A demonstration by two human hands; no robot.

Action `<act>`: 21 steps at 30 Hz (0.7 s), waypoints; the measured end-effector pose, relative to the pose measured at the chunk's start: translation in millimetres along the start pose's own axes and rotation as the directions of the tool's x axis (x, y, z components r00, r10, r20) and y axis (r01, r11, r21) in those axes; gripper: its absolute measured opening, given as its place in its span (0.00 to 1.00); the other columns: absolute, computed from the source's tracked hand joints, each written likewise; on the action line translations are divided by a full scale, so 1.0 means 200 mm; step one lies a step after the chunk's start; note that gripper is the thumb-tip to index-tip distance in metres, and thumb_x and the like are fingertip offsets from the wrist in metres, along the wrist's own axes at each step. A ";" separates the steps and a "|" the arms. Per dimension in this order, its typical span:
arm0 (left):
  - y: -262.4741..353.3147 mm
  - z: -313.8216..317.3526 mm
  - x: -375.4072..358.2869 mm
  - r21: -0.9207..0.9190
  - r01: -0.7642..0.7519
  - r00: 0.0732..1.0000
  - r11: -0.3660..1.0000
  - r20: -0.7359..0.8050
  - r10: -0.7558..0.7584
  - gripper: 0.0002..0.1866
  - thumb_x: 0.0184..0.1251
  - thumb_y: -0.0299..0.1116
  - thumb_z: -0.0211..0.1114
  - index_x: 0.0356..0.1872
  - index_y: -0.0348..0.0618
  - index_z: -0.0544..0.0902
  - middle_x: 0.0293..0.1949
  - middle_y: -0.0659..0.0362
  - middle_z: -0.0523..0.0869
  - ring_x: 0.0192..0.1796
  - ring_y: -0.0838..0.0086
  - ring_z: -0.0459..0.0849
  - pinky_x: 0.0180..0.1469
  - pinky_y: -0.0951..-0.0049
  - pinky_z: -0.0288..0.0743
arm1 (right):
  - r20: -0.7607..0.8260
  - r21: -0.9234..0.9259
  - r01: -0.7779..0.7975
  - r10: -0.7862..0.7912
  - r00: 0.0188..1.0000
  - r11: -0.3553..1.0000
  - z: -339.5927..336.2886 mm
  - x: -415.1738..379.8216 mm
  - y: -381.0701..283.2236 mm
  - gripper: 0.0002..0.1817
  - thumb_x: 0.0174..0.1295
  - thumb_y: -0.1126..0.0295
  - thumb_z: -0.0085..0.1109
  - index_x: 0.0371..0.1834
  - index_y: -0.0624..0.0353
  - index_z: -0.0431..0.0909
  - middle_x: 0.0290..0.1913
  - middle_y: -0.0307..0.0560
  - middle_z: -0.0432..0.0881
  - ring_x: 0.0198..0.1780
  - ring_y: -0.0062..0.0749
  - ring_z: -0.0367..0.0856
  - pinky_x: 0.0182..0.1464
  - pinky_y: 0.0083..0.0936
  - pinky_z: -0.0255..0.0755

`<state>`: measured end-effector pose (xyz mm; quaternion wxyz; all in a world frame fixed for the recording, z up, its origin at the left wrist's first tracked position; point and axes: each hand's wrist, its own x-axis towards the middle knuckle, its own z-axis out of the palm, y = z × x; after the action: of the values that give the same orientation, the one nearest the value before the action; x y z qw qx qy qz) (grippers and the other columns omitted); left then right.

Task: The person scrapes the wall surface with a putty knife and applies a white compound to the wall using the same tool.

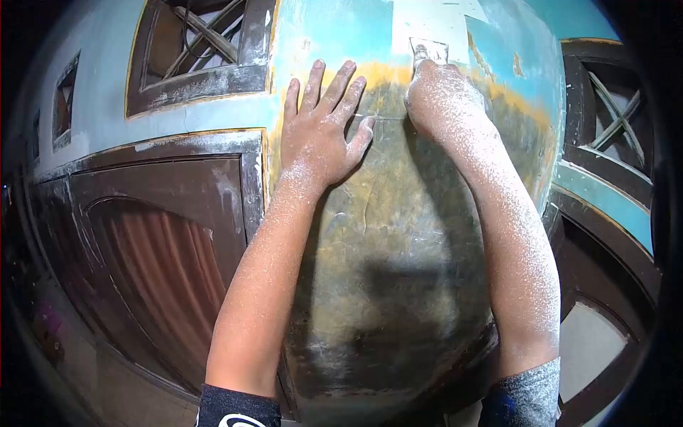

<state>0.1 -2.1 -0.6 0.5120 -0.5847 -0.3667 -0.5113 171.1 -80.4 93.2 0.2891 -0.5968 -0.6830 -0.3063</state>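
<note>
Here's the scraper (420, 52), just above the right hand (448, 99), its blade up at the white patch (427, 20) on the wall (384, 206), the dusty fist wrapped round its handle. Danger here: tip that blade onto a corner and it could gouge the surface; powdery skin might let the grip slip, too. The right arm reaches high, wrist bent inward. And the left hand (320, 139)? Empty, fingers spread, palm apparently flat against the wall, with the door (92, 186) below and left of it.
</note>
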 end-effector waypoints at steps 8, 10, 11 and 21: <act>0.00 0.00 0.00 -0.001 -0.003 1.000 1.000 -0.004 0.003 0.33 0.74 0.50 0.62 0.78 0.57 0.73 0.83 0.64 0.65 0.86 0.55 0.56 0.85 0.43 0.44 | -0.092 0.049 -0.024 0.028 0.995 0.999 0.03 0.00 0.01 0.30 0.73 0.72 0.46 0.80 0.60 0.65 0.59 0.69 0.84 0.61 0.59 0.85 0.65 0.52 0.78; 0.00 0.01 0.00 0.000 -0.006 1.000 1.000 -0.010 0.006 0.32 0.74 0.50 0.62 0.78 0.57 0.74 0.83 0.64 0.65 0.86 0.55 0.56 0.85 0.43 0.44 | -0.063 0.048 -0.018 0.021 0.998 0.999 0.02 0.01 0.01 0.30 0.73 0.72 0.47 0.79 0.60 0.66 0.59 0.69 0.84 0.61 0.59 0.85 0.65 0.51 0.78; 0.00 0.01 0.00 -0.002 -0.003 1.000 1.000 -0.008 0.003 0.32 0.74 0.50 0.62 0.78 0.57 0.74 0.83 0.64 0.65 0.86 0.55 0.56 0.85 0.44 0.44 | -0.075 0.030 -0.022 0.024 0.997 0.999 0.02 0.02 0.01 0.29 0.73 0.72 0.47 0.79 0.60 0.67 0.58 0.69 0.84 0.61 0.59 0.85 0.65 0.51 0.78; 0.00 0.01 0.00 0.001 -0.007 1.000 1.000 -0.008 0.007 0.32 0.73 0.50 0.63 0.77 0.56 0.74 0.83 0.63 0.66 0.86 0.55 0.56 0.84 0.43 0.45 | -0.094 -0.022 -0.015 0.013 0.995 1.000 0.03 0.03 0.02 0.27 0.73 0.73 0.47 0.76 0.61 0.69 0.59 0.69 0.83 0.62 0.59 0.85 0.64 0.51 0.79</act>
<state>-0.1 -1.1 -0.2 0.5152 -0.5838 -0.3629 -0.5118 174.6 -70.9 93.8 0.3163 -0.5898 -0.6609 -0.3397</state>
